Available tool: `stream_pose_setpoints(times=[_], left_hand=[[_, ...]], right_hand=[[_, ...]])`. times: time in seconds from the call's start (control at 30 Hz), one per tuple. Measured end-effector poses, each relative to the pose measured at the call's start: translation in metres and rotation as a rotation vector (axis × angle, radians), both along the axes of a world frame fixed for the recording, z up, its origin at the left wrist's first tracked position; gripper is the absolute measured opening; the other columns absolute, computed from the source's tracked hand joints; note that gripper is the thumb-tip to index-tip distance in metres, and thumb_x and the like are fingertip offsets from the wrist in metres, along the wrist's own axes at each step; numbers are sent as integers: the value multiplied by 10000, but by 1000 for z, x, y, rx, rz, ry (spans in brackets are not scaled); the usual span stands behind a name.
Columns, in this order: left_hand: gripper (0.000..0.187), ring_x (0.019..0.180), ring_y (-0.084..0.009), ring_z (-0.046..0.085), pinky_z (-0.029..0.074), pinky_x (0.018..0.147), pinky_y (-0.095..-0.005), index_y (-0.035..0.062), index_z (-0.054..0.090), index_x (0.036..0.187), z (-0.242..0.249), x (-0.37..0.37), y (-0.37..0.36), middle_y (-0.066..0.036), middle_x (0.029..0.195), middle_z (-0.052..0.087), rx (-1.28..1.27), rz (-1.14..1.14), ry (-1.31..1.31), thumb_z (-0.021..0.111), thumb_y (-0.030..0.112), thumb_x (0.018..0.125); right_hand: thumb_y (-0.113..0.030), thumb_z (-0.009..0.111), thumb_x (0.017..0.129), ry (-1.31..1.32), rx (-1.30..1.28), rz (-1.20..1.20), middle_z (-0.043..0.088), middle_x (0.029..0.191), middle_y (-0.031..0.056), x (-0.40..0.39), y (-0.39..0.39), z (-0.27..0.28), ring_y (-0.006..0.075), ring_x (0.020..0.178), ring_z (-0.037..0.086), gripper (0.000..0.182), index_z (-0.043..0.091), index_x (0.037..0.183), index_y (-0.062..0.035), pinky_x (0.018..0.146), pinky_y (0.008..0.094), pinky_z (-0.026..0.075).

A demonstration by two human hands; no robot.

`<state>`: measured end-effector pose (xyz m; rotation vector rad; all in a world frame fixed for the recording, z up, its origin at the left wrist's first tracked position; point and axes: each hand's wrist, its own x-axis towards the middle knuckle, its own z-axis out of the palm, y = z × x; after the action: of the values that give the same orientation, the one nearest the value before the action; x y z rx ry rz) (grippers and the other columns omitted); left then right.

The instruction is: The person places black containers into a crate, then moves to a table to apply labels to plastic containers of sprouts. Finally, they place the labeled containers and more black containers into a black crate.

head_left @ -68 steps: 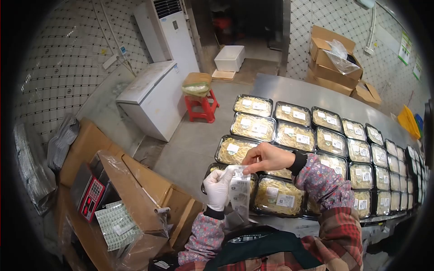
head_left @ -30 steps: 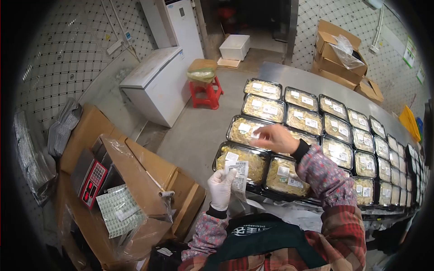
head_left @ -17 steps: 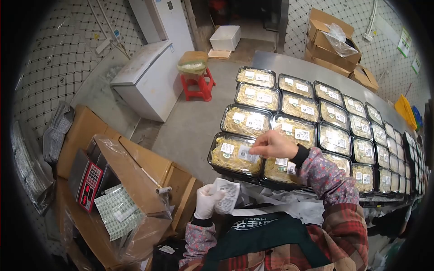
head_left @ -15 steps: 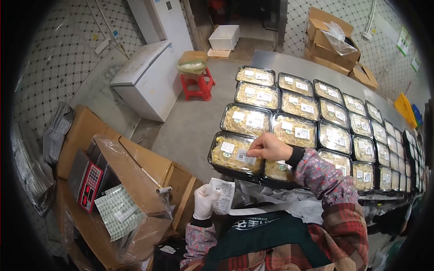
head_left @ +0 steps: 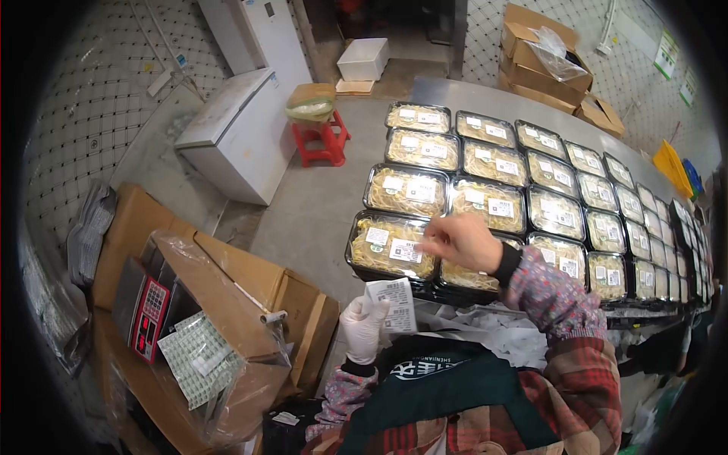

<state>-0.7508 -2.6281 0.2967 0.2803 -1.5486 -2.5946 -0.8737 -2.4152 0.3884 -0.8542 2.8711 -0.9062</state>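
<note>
My left hand [head_left: 359,334], in a white glove, is closed around a folded strip of printed labels [head_left: 396,307] below the front row of trays. Bare and with fingers bent together, my right hand [head_left: 462,241] is over the front-left tray of pale sprouts [head_left: 371,264]. Its fingertips are by the right edge of a white printed label [head_left: 406,251] lying on that tray's clear lid; what is between them, if anything, is hidden. A smaller white label [head_left: 376,236] is on the same lid. My right hand and wrist partly cover the neighbouring tray [head_left: 466,279].
Rows of labelled black trays [head_left: 557,211] cover much of the metal table [head_left: 447,91]. At left, a cardboard box [head_left: 235,303] stands by a red-framed scale [head_left: 150,318] and a sheet of green labels [head_left: 199,360]. Beyond are a red stool [head_left: 322,142] and a white chest freezer [head_left: 227,136].
My right hand has lifted slightly and shifted right, uncovering more of the label on the front-left tray. My left hand has moved up and right with the label strip.
</note>
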Motion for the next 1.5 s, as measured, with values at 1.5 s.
stream_pose_setpoints(times=[1.5], left_hand=[[227, 909, -117, 615, 489, 815, -250, 8, 622, 1106, -202, 9, 288, -57, 996, 670, -532, -1321, -18, 550, 152, 945]], right_hand=[[-436, 667, 809, 358, 193, -1333, 643, 589, 101, 302, 500, -527, 227, 617, 637, 377, 725, 745, -69, 605, 399, 479]])
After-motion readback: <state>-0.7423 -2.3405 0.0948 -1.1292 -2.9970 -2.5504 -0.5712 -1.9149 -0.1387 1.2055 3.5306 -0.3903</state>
